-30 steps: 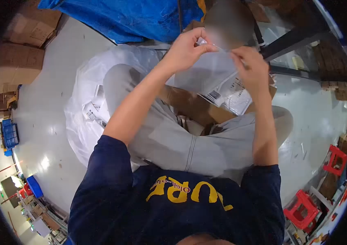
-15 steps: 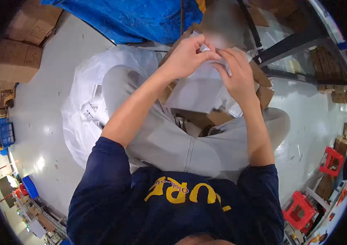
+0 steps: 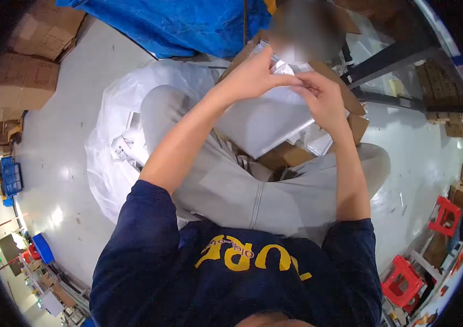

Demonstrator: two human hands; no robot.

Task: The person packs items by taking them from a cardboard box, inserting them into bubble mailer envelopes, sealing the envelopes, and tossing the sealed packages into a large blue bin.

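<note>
My left hand [image 3: 253, 76] is closed on a shiny, silvery-white plastic packet [image 3: 282, 68], with the thumb stretched across toward the right. My right hand [image 3: 323, 99] pinches at the same spot, its fingertips meeting the left thumb; the packet's lower edge is hidden there. Below both hands, a smooth white sheet or flat box [image 3: 261, 122] lies tilted over an open cardboard box [image 3: 358, 126]. Silvery plastic packets [image 3: 317, 139] show inside that box, right of the white piece.
A large translucent plastic bag [image 3: 117, 103] with white labelled packets [image 3: 123, 147] sits at my left knee. A blue tarp [image 3: 182, 27] hangs ahead, beside a black metal frame [image 3: 389, 62]. Cardboard boxes [image 3: 32, 82] stand far left; red stools [image 3: 403, 283] are at right.
The right hand has dropped slightly and its fingers have curled into a pinch. More of the silvery packet shows between the hands. The white piece below has shifted, baring more packets in the box.
</note>
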